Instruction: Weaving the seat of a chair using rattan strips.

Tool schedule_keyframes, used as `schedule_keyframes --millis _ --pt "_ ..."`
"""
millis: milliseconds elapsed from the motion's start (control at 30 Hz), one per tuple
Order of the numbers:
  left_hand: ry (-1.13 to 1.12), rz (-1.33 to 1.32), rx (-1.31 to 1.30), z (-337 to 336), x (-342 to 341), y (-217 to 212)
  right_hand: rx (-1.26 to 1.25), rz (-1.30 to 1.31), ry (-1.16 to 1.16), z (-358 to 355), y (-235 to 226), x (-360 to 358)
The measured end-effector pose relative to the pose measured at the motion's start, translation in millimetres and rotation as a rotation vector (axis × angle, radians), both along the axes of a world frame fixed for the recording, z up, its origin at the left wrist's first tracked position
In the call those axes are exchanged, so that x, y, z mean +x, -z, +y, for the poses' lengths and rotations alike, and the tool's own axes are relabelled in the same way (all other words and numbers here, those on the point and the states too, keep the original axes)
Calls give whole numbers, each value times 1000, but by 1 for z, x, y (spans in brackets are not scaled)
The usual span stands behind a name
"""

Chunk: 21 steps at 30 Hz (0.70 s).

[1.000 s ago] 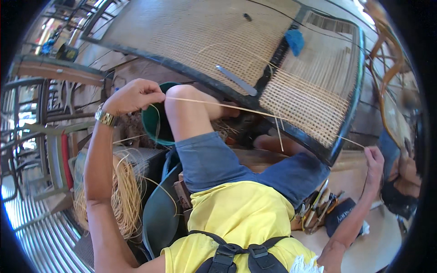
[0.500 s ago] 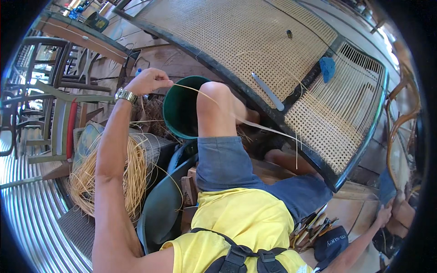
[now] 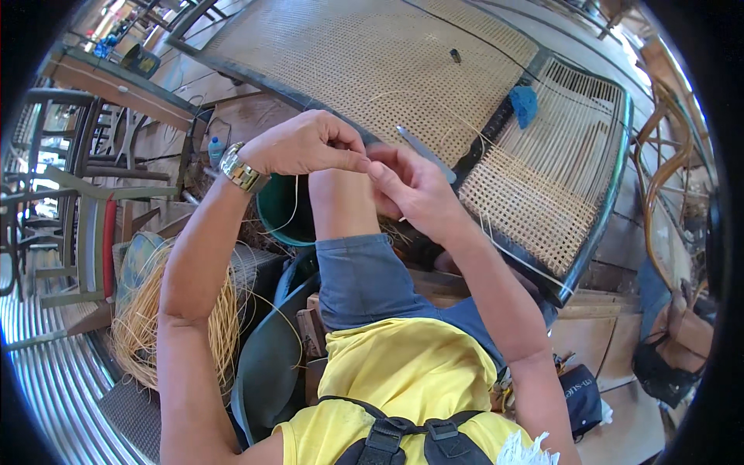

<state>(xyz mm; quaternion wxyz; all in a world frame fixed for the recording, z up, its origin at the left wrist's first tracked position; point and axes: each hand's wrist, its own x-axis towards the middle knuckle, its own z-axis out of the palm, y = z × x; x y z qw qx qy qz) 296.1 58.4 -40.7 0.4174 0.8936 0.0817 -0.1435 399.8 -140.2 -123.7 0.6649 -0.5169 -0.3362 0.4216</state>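
Yellow shirt [image 3: 403, 387]: nearest the camera, with black harness straps [image 3: 403, 435] across it and blue shorts [image 3: 372, 279] beyond.
Cane bundle [image 3: 139, 325]: pale loose strands heaped at the person's left, beside a dark green seat [image 3: 267, 364].
Hands: the left hand [image 3: 306, 143], with a metal wristwatch [image 3: 242, 169], and the right hand [image 3: 411, 186] meet fingertip to fingertip above the raised knee [image 3: 341, 194], both pinched on a thin cane strand [image 3: 293, 203].
Strand: it hangs in a loop below the left hand, in front of the green bucket [image 3: 280, 213].
Frame: a dark chair frame [image 3: 612, 178] lies beyond the hands, its woven cane panel [image 3: 364, 62] finished on the left, part-woven on the right.
On the frame: a metal awl [image 3: 425, 153] and a blue rag [image 3: 525, 105].
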Motion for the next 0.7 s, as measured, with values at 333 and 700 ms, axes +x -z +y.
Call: schedule_keyframes --millis 333,700 --pt "-284 67 -160 68 -44 48 -541 -231 104 -147 -4 32" --pt "-588 -41 -484 39 12 51 -487 191 129 -179 37 -5"
